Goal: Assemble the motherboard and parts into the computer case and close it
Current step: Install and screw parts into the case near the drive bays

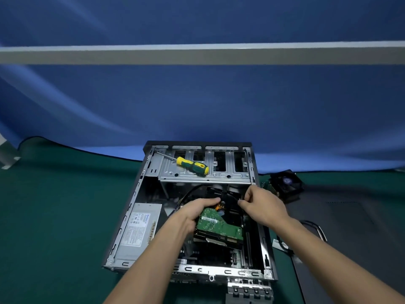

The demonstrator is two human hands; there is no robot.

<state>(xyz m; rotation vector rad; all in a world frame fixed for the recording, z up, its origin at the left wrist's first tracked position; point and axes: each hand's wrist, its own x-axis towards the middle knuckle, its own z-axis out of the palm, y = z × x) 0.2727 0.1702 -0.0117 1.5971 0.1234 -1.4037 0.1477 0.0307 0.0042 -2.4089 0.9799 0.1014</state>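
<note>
An open computer case [140,187] lies on its side on the green surface [54,216], with a grey power supply [138,229] along its left wall. Over the middle of the case, the left hand [197,212] grips a hard drive [221,227] by its left edge, fingers [210,201] curled round it; the drive's green circuit board faces up. The right hand [263,205] pinches a thin black cable [240,204] at the drive's far right corner. A yellow and green screwdriver [192,166] rests on the drive cage [203,174] at the far end. A cooler fan [286,185] sits on the surface right of the case.
</note>
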